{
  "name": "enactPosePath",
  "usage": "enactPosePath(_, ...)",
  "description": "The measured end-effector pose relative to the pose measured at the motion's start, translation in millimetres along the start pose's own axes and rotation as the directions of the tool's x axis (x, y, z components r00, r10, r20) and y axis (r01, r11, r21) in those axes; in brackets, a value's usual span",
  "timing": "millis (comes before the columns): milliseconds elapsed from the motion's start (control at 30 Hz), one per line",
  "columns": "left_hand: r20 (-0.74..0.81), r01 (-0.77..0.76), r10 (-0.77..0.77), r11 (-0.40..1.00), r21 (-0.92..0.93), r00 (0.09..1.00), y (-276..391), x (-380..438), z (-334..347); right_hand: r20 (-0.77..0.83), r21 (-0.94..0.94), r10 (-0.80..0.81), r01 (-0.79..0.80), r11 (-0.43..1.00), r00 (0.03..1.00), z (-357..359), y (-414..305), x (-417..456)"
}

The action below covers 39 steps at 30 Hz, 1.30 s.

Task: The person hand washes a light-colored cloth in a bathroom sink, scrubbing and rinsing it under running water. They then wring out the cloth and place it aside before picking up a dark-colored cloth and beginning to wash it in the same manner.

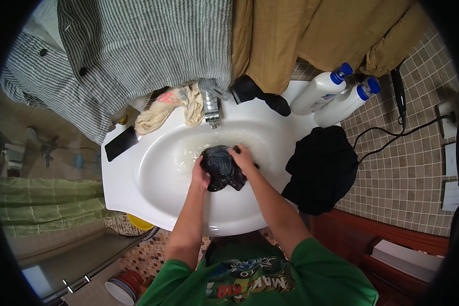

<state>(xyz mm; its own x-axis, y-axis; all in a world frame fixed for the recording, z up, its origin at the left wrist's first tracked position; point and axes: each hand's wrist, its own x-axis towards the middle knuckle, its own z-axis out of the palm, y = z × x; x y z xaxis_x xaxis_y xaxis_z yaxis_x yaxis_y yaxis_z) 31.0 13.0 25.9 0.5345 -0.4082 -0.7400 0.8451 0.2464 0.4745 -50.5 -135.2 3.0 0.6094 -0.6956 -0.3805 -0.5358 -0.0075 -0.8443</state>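
Note:
A wet, shiny black cloth garment [222,168] is bunched over the white washbasin [116,187]. My left hand [201,174] grips its left side. On the upper right side, my right hand [243,157] holds it with bent fingers. Cloudy water with some suds [187,157] lies in the bowl beneath. The chrome faucet [211,107] stands above the bowl at the back; I see no stream from its spout. Which garment the cloth is cannot be made out.
A black phone [121,144] and cream wet cloth [164,113] lie on the left rim. Behind are black socks [258,93] and two white pump bottles [319,93]. Black clothing [321,170] drapes over the right edge. A striped shirt [145,42] and brown garments [275,38] hang above.

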Motion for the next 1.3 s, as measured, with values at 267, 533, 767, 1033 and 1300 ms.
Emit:
enactPosePath(267, 0.546, -0.021, 0.171, 0.963, -0.270, 0.820, -6.0, 4.2, -21.3, 0.158, -0.212, -0.520, 0.543, 0.813, 0.840, 24.4, -113.4, -124.8)
enactPosePath(533, 0.102, -0.018, -0.005, 0.975, 0.222, 0.995, 2.2, -73.3, 41.5, -0.101, -0.474, -0.254, 0.178, 0.862, 0.962, -3.1, -71.1, -45.2)
enactPosePath(767, 0.369, -0.031, 0.027, 1.000, 0.005, 0.929, 60.5, -97.1, -2.8, -0.179, -0.013, -0.397, 0.401, 0.916, 0.900, -83.2, -76.4, -50.7)
enactPosePath(1033, 0.273, 0.014, -0.337, 0.653, 0.758, 0.901, 39.5, -98.4, -35.1, 0.109, 0.358, -0.565, 0.498, 0.790, 0.818, -117.4, -161.1, -92.3)
enactPosePath(1300, 0.570, -0.157, -0.148, 0.879, 0.450, 0.808, 56.4, -172.2, 22.6, 0.236, 0.589, -0.509, 0.295, 0.753, 0.828, -124.4, -126.9, -107.9)
